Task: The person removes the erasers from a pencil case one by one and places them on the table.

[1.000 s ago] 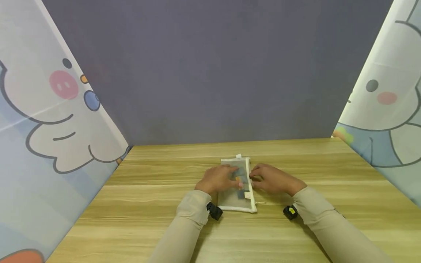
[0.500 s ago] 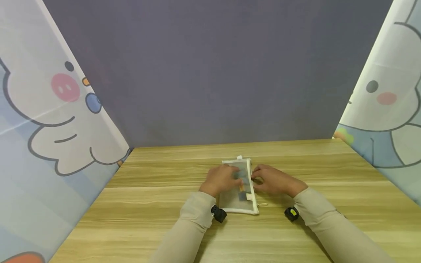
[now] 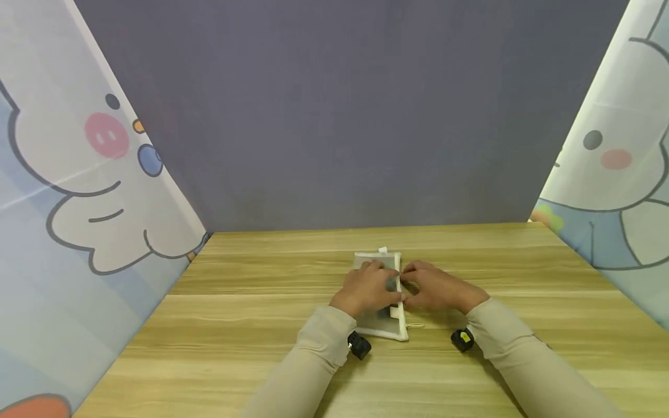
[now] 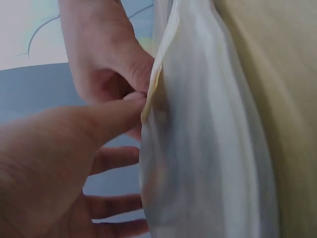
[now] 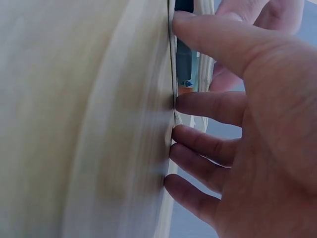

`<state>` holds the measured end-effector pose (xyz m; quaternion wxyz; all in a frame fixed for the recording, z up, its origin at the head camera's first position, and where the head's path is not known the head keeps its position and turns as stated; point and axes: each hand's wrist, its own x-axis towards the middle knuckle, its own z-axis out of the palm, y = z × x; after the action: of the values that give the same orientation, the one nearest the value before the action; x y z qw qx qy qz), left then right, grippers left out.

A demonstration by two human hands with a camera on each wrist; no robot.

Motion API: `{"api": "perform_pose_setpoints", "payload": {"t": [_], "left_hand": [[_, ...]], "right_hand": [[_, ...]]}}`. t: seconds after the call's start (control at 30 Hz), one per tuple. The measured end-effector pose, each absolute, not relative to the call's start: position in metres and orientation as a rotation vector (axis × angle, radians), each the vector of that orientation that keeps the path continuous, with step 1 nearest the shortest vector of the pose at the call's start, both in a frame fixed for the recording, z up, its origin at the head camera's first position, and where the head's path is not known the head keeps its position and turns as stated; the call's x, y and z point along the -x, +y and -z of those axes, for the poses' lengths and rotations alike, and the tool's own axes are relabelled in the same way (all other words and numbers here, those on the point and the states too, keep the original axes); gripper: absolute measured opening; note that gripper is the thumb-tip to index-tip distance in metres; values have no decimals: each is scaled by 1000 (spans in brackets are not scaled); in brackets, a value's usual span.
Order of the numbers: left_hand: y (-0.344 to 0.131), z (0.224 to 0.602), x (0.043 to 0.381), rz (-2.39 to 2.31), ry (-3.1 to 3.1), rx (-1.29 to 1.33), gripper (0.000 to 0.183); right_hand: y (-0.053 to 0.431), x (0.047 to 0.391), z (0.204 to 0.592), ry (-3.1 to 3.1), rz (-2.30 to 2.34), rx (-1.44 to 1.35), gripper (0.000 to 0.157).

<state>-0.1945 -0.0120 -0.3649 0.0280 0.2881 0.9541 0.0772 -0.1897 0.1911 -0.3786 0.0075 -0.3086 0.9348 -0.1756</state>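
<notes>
A see-through zip pouch (image 3: 377, 324) with white borders lies flat on the wooden table. Across its top face spreads my left hand (image 3: 370, 287), thumb and index reaching its right, zippered edge. In the left wrist view those fingers are straight and spread, their tips on the pouch. My right hand (image 3: 434, 287) is at the same edge from the other side; its thumb and fingertips touch along the low side of the edge, spread apart. Between them the right wrist view shows a dark item (image 5: 184, 62) with blue and orange bits inside the pouch. A zipper pull (image 3: 416, 325) sticks out near the front corner.
The wooden table (image 3: 235, 342) meets a plain grey panel (image 3: 366, 116) at the back. Cartoon-printed sheets (image 3: 89, 174) stand at both sides. Each wrist wears a small black device (image 3: 462, 339).
My left hand has moved right over the pouch, from its middle to its zippered edge, close to my right hand. The right hand stays at the edge.
</notes>
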Motion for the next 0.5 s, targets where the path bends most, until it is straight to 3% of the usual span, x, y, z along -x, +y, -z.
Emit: {"api": "perform_pose_setpoints", "payload": {"t": [0.5], "left_hand": [[11,356,200,18,3013,-879,44]], "right_hand": [[192,187,381,2879,663,901,61]]}}
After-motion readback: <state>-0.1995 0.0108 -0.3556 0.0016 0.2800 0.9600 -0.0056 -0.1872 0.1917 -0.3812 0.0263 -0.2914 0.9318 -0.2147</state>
